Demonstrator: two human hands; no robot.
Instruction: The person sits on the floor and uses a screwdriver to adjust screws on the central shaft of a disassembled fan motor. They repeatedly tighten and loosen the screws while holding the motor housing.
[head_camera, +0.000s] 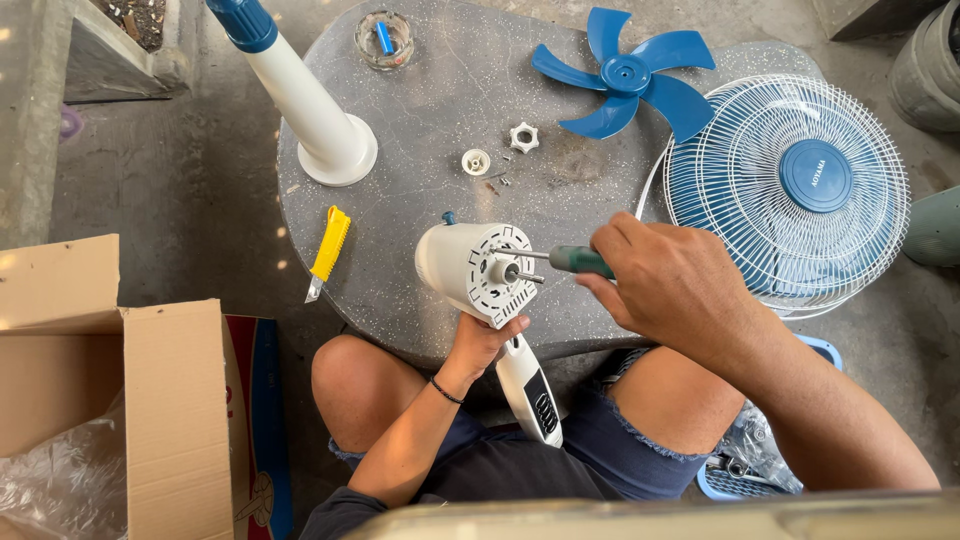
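Note:
My left hand (483, 343) grips the neck of a white fan motor housing (466, 265) from below and holds it over the near edge of a grey stone table (440, 90). My right hand (665, 283) is closed around a green-handled screwdriver (580, 261). Its metal tip touches the front face of the housing, beside the motor shaft. The fan's white control section (533, 390) with dark buttons hangs down over my lap.
On the table lie a blue fan blade (627, 78), a white plastic nut (523, 137), a white cap (476, 161), small screws, a yellow utility knife (328, 247), a white stand pole (305, 100) and a glass ashtray (384, 40). A white wire fan guard (790, 185) stands right. A cardboard box (120, 400) sits left.

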